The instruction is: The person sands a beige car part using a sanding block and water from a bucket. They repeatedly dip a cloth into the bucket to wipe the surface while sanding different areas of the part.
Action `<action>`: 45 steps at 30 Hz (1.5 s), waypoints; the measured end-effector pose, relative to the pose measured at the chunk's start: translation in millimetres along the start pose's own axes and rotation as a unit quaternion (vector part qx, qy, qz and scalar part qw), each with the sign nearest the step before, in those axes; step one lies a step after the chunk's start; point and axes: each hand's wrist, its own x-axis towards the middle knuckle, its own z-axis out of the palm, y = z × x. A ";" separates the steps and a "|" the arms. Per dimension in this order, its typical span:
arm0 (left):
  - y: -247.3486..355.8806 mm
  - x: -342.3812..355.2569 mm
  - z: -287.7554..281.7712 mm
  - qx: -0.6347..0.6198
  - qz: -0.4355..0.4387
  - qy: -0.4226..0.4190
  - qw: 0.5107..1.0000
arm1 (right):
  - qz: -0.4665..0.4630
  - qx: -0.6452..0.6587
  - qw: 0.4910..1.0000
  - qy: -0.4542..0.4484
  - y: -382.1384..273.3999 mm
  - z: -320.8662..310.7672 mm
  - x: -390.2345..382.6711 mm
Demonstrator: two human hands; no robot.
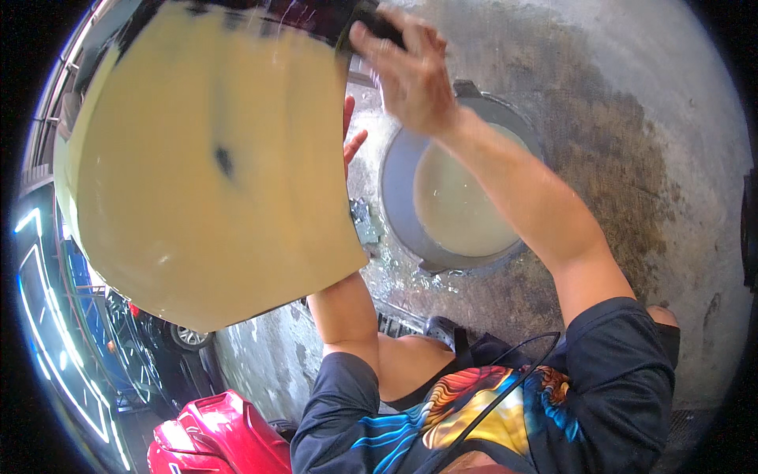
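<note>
A large curved car body panel, coated dull yellow with black showing along its far edge, fills the left half of the head view. A dark smudge marks its middle. My right hand, slightly blurred, is closed round a black sanding block at the panel's far right corner. My left forearm passes under the panel's near edge. Beyond the right edge, stretched fingers of my left hand show apart; its palm is hidden behind the panel.
A round grey tub of cloudy water stands on the wet concrete floor right of the panel. Some crumpled material lies between them. At lower left are a glossy red-pink part and a dark car's wheel.
</note>
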 end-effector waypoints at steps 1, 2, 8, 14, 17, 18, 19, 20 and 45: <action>-0.5 -1.0 -1.2 0.022 -0.004 0.010 1.000 | -0.020 -0.024 0.999 0.023 4.1 1.4 0.7; -0.9 -1.9 -2.0 0.046 -0.006 0.018 0.999 | -0.044 -0.006 0.999 0.021 4.9 1.5 -1.7; -4.3 3.5 -6.5 -0.026 -0.032 0.073 0.997 | -0.130 0.082 0.988 -0.030 0.6 -3.0 -18.2; -4.8 -4.1 -16.0 -0.012 -0.006 0.015 1.000 | -0.005 0.037 0.999 -0.023 -10.7 -1.2 -21.2; -4.7 1.0 -22.1 -0.025 -0.024 0.044 0.998 | -0.061 0.098 0.993 -0.033 -19.3 -2.2 -28.4; -4.4 3.2 -23.6 -0.035 -0.025 0.058 0.997 | -0.095 0.107 0.989 -0.030 -21.8 -2.9 -28.7; -8.5 0.7 -20.8 -0.050 -0.016 0.079 0.996 | -0.069 0.094 0.992 -0.043 -21.0 -3.3 -28.4; -9.8 -0.1 -19.6 -0.037 -0.008 0.078 0.996 | -0.068 0.080 0.994 -0.041 -19.5 -3.3 -25.1; -0.9 -7.5 -5.8 0.021 0.007 0.033 0.999 | -0.005 0.057 0.996 -0.065 -21.5 -12.1 -21.9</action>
